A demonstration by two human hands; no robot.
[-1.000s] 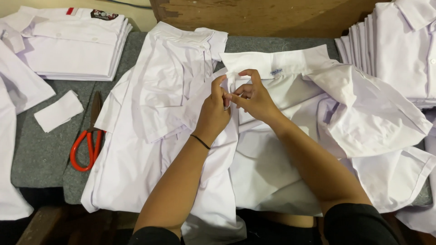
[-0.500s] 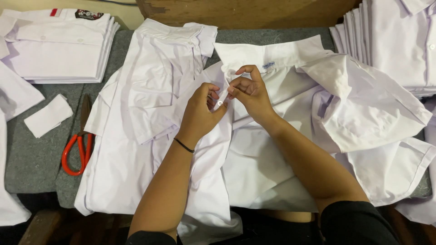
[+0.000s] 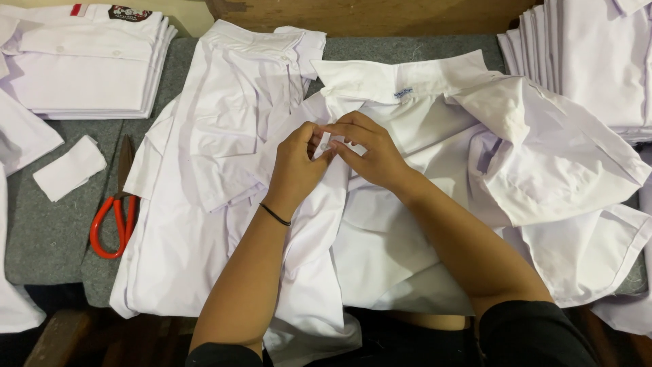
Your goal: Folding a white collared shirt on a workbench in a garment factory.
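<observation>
A white collared shirt (image 3: 435,224) lies spread open on the grey table (image 3: 51,231), its collar toward the far edge. My left hand (image 3: 297,166), with a thin black band on the wrist, pinches the shirt's front edge just below the collar. My right hand (image 3: 370,153) meets it from the right, and the fingertips of both hands touch on the same bit of the front placket. Whether a button sits between the fingers is hidden. A second white shirt (image 3: 224,136) lies flat to the left, partly under the first.
Red-handled scissors (image 3: 112,217) lie left of the shirts. A small folded white cloth piece (image 3: 70,168) is beside them. Stacks of folded white shirts stand at the far left (image 3: 88,64) and far right (image 3: 598,61). A wooden board (image 3: 380,15) runs along the back.
Both hands have shifted a little down the shirt front from the collar, still pinching together. The view has drifted slightly; the shirts and scissors stay in place.
</observation>
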